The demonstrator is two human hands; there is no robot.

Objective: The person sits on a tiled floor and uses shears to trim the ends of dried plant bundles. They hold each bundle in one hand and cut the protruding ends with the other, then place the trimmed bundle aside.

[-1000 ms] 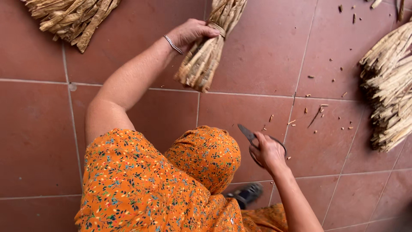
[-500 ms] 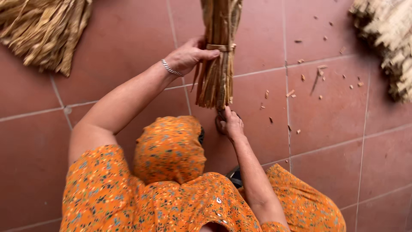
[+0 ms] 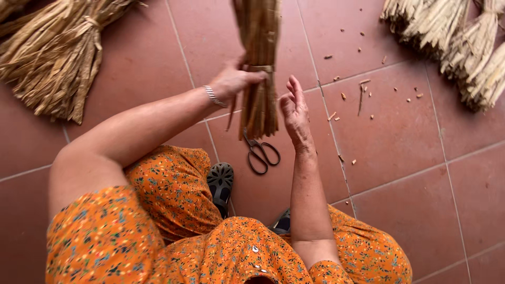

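My left hand [image 3: 235, 81] grips a tied bundle of dry straw [image 3: 259, 63] at its binding and holds it upright in front of me. My right hand [image 3: 294, 108] is beside the bundle's lower end, palm flat and fingers apart, holding nothing. A pair of dark scissors [image 3: 260, 152] lies on the tiled floor just under the bundle, between my hands and my knees.
A large straw bundle [image 3: 58, 58] lies at the upper left, and several more bundles [image 3: 463, 42] at the upper right. Small straw clippings [image 3: 363, 92] are scattered on the red tiles. My orange floral dress [image 3: 173, 231] and dark shoe [image 3: 221, 181] fill the foreground.
The scissors left my right hand and now lie on the floor. My left hand pulled the bundle closer and upright; my right hand rose to its side, open.
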